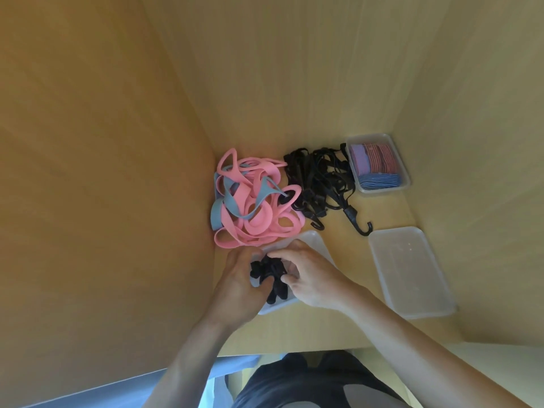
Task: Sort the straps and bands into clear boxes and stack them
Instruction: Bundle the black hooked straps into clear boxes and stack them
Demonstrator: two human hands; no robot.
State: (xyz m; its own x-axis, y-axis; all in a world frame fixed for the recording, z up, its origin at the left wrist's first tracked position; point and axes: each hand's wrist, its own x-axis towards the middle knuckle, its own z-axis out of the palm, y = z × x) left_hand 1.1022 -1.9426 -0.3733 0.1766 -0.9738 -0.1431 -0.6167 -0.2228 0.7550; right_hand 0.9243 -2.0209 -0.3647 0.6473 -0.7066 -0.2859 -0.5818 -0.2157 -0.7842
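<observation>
Straps [272,278], black bundle, gripped by both: left hand [235,285] and right hand [313,278], fingers curled round it, over clear box [314,242].

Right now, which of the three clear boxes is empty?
The near-right box. The far-right box holds red and blue straps; the left hand and right hand hold black straps in the third box.

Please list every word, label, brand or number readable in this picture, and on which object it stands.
No text can be read.
The pink bands, black hooked cords, clear boxes and the black straps carry no visible print; the striped straps show only a pattern.
</observation>
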